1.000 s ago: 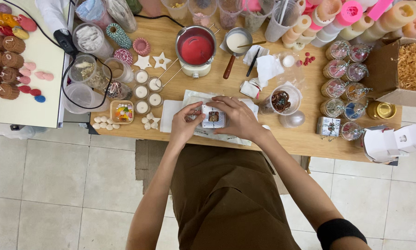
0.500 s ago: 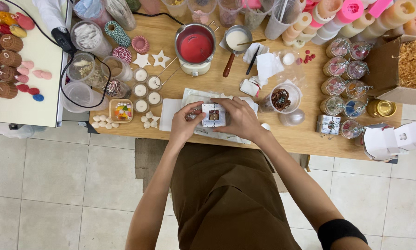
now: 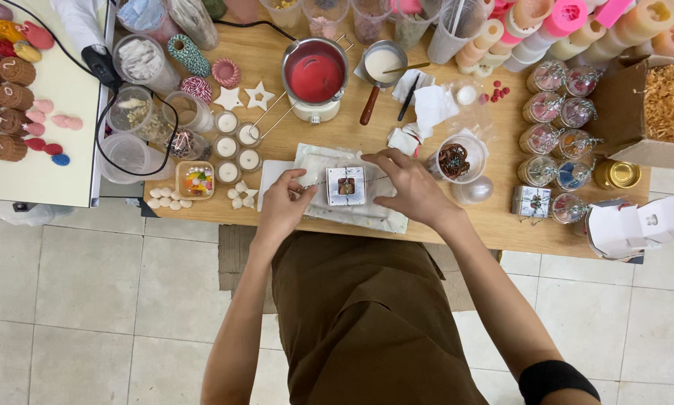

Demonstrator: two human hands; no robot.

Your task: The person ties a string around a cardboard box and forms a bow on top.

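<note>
A small clear square box (image 3: pixel 346 186) with a brown item inside is seen on a crumpled white sheet (image 3: pixel 352 191), near the front edge of the wooden table (image 3: pixel 502 225). The box is taken as the landmark.

- Left hand (image 3: pixel 283 206): just left of the box, fingers pinched on a thin twine (image 3: pixel 316 184) that runs across the box. Grasp on the twine only; the box itself is not seen to be touched by it.
- Right hand (image 3: pixel 410 186): just right of the box, fingers curled, fingertips at the box's right edge and the twine there. Whether the twine is truly pinched on this side cannot be told.
- Twine is seen pulled roughly level, left to right, over the box top.

Around the box:
- Behind it: a pot of red wax (image 3: pixel 316 73) on a small heater, and a small pan of white wax (image 3: pixel 383 66) with a brown handle.
- Behind-left: four white tealights (image 3: pixel 235 146) and two white star shapes (image 3: pixel 245 96).
- Left: a small tray of coloured bits (image 3: pixel 195 180), with white heart shapes (image 3: pixel 164 199) beside it.
- Right: a clear cup (image 3: pixel 454 159) with dark contents, just past the right hand.
- Far right: a group of glass jars (image 3: pixel 558 112), a white folded carton (image 3: pixel 629 225), and a cardboard box of shredded filler (image 3: pixel 663 105).
</note>
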